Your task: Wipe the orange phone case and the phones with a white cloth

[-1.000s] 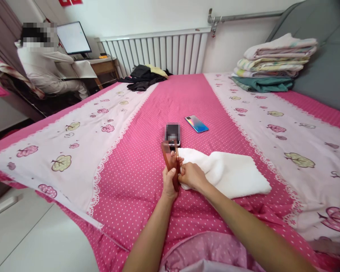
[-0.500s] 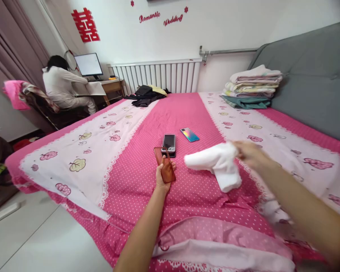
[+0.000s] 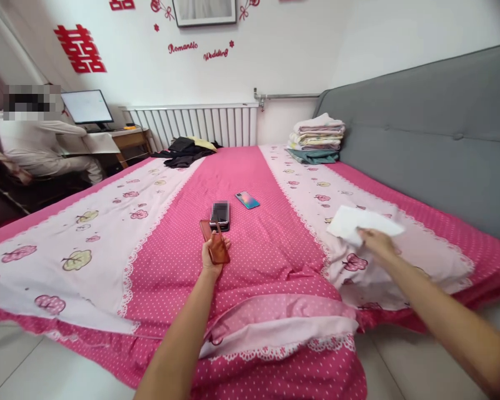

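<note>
My left hand [image 3: 213,261] holds a translucent reddish-brown phone case [image 3: 215,241] above the pink bed [image 3: 254,261], fingers curled around its lower end. Just beyond the case lies a dark phone [image 3: 220,216], and a little farther a phone with a colourful blue back [image 3: 247,200]. My right hand [image 3: 375,243] reaches out to the right and rests on the near edge of a white towel [image 3: 362,223], which lies flat on the pale floral strip of the bedspread. Its fingers look pressed onto the cloth; their grip is partly hidden.
A grey padded headboard [image 3: 420,139] runs along the right. Folded blankets [image 3: 316,139] are stacked at the far right corner, dark clothes [image 3: 185,153] at the far end by a radiator [image 3: 195,125]. A person [image 3: 37,144] sits at a desk with a monitor [image 3: 86,106], far left.
My right hand has carried the white towel from beside the case to the right side of the bed and laid it down. The left hand keeps the case; the view swung right.
</note>
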Demonstrator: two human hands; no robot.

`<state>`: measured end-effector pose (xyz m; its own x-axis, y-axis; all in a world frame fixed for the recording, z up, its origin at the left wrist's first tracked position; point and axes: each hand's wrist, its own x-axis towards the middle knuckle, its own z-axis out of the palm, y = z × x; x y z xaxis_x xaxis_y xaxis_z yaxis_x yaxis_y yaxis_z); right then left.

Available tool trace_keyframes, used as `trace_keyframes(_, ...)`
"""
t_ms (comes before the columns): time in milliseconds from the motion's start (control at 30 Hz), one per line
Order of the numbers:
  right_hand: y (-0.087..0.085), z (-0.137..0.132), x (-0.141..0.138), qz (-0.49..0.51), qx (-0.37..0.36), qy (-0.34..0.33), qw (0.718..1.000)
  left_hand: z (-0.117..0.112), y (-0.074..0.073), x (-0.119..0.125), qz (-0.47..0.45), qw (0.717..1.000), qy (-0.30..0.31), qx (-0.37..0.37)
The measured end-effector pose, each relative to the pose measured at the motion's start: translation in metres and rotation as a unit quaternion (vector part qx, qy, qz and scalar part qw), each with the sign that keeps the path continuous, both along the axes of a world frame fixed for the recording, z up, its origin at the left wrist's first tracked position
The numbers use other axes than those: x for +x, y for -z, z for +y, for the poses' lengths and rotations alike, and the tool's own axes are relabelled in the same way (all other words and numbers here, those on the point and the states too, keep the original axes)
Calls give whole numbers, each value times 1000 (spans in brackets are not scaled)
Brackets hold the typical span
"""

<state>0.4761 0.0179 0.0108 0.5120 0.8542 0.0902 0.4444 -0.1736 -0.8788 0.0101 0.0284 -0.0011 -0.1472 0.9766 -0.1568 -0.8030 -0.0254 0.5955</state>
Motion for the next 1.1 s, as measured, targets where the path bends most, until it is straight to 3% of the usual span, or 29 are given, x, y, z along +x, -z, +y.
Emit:
trace_keyframes(100,47,-13,-16,22,-29,-30,999,0,-2,0,6,1000,1,0)
trace_keyframes(200,63,-20,-19,47,-20,-54,997,0,-2,0,10,1000,3,2)
trace_keyframes(667,72,-10,-6,130,9,-85,988,1,-1,-2,-3,1000,14,-1)
trace_keyframes(1100,65,-13,-11,126,-30,-70,989,7,6,-4,-33,999,28,8)
